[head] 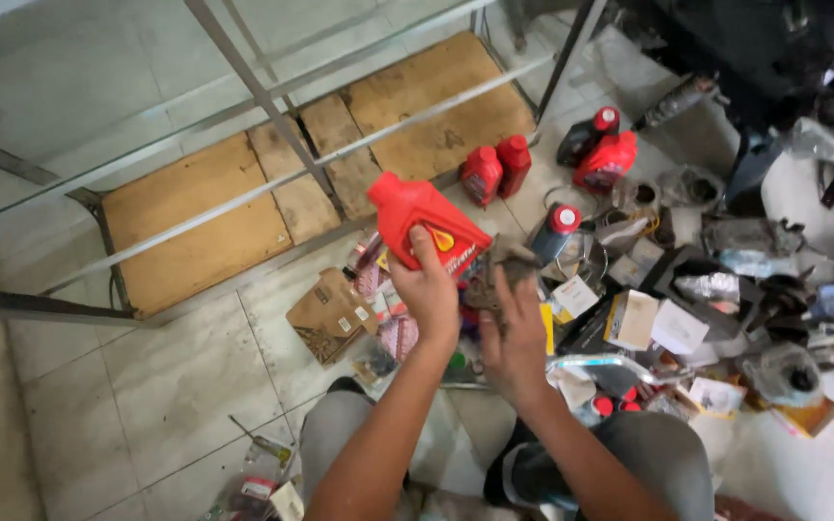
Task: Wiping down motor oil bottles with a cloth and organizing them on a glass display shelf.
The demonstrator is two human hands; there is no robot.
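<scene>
Soft, even daylight fills the scene, brightest toward two and three o'clock, where the pale floor tiles wash out almost white. Shadows are faint and diffuse. The glossy red plastic bottle near the centre carries a mild sheen. Motion blur softens the whole frame. The grey metal shelf frame bows slightly toward eleven o'clock, a sign of wide-angle distortion.

Red plastic oil bottle, capped, tilted, aloft above floor clutter; grey crumpled rag just beside.
</scene>
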